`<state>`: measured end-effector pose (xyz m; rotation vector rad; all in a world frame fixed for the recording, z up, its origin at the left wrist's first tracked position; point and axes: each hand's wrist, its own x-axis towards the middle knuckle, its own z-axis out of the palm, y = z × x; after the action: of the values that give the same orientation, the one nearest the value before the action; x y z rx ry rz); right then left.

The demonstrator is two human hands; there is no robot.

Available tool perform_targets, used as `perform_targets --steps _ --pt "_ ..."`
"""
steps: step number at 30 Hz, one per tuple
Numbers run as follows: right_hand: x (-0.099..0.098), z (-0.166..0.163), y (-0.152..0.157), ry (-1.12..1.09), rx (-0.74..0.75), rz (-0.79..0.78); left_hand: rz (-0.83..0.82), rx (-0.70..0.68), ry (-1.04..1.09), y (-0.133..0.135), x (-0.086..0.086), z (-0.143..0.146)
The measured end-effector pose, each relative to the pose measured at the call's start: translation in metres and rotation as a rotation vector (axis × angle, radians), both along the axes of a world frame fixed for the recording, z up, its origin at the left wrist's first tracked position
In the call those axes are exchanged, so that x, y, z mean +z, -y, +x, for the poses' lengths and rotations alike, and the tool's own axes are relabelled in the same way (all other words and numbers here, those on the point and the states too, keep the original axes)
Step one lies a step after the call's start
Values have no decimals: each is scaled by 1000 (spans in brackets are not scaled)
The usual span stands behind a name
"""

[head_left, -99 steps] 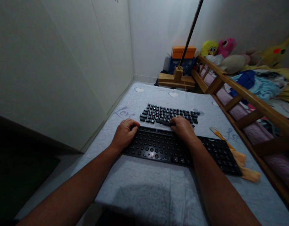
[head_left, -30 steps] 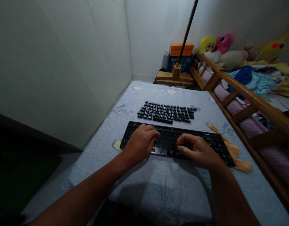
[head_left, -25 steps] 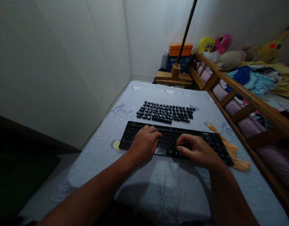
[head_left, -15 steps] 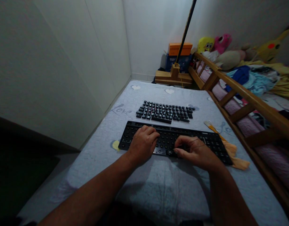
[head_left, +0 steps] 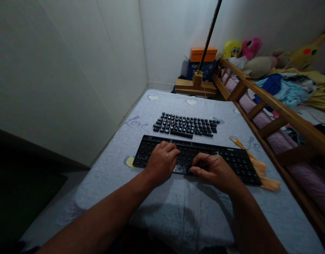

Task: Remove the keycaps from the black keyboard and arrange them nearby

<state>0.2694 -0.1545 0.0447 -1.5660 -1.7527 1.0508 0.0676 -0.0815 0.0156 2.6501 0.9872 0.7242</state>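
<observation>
Head camera: A person's right hand (head_left: 214, 169) has slid left along the near edge of a black keyboard (head_left: 185, 155) in the past half second, its grip pinched nearly closed around a thin wire tool (head_left: 216, 154); three seconds ago it was among the loose keys (head_left: 186, 125), so the work now appears to centre on the bottom row. The left hand (head_left: 162, 160), then at the keyboard's far left corner, lies across its left half, fingers curled. Flat on a cloth-covered surface (head_left: 104, 176), the keyboard shows many bare key places, with keys in place at its right end. Just past its far edge, the loose keys sit in rows. Obscured behind fingers are the wire's tip and any key it may have caught; whether the left hand grasps anything cannot be told. Markings on the farther keys are too small to read.
</observation>
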Motion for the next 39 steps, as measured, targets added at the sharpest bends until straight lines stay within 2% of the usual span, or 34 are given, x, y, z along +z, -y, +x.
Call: perform_targets --steps 6,12,21,28,33,39 --pt "7 -2 0 92 60 81 22 57 27 -1 -1 -1" --pt "12 2 0 110 102 82 34 103 57 -4 -6 -1" --pt "15 -6 4 220 145 136 21 110 31 -6 -8 0" --pt "22 -5 8 258 195 108 11 116 12 -7 -9 0" --pt "21 0 8 259 176 78 11 127 3 -6 -9 0" --pt "18 2 5 285 78 75 15 133 0 -6 -9 0"
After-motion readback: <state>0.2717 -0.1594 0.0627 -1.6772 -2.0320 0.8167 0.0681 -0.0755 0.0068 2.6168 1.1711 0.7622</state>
